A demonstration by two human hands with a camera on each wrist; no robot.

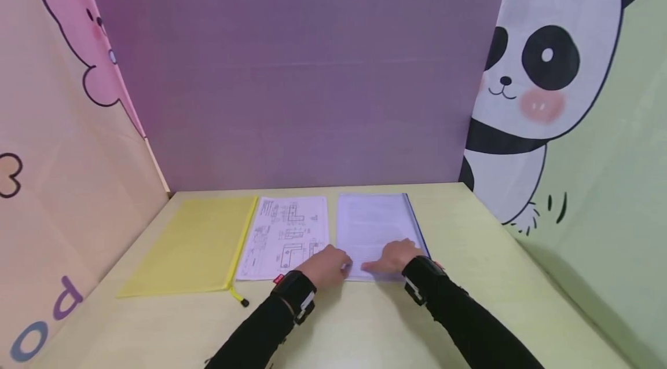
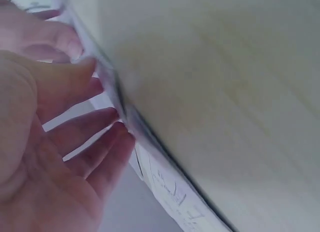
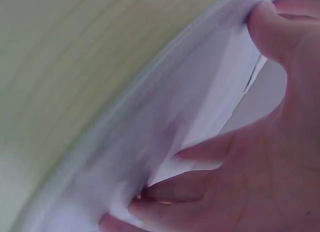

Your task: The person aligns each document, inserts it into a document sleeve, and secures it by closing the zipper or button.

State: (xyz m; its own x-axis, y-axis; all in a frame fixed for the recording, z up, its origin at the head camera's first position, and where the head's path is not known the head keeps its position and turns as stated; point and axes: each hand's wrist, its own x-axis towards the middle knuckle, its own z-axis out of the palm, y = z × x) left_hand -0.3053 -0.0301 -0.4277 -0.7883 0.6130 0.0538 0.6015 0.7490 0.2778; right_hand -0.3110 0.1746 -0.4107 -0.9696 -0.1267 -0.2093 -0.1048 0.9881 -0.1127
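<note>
A clear report cover (image 1: 372, 218) with a dark spine strip along its right side lies on the table, with printed white sheets inside. At its lower left corner my left hand (image 1: 325, 267) pinches the edge between thumb and fingers. In the left wrist view the left fingertips (image 2: 120, 124) meet the bowed edge of the cover and sheets. My right hand (image 1: 396, 256) rests on the lower right part of the cover, index finger stretched leftward. Seen from the right wrist, the right thumb and fingers (image 3: 195, 187) are spread along the lower edge.
Left of the cover lies a sheet with technical drawings (image 1: 286, 236). Further left is a yellow zip folder (image 1: 187, 247), its zip pull hanging at the lower right corner. A purple panel (image 1: 312, 79) stands behind the table (image 1: 469, 253), and printed walls flank it.
</note>
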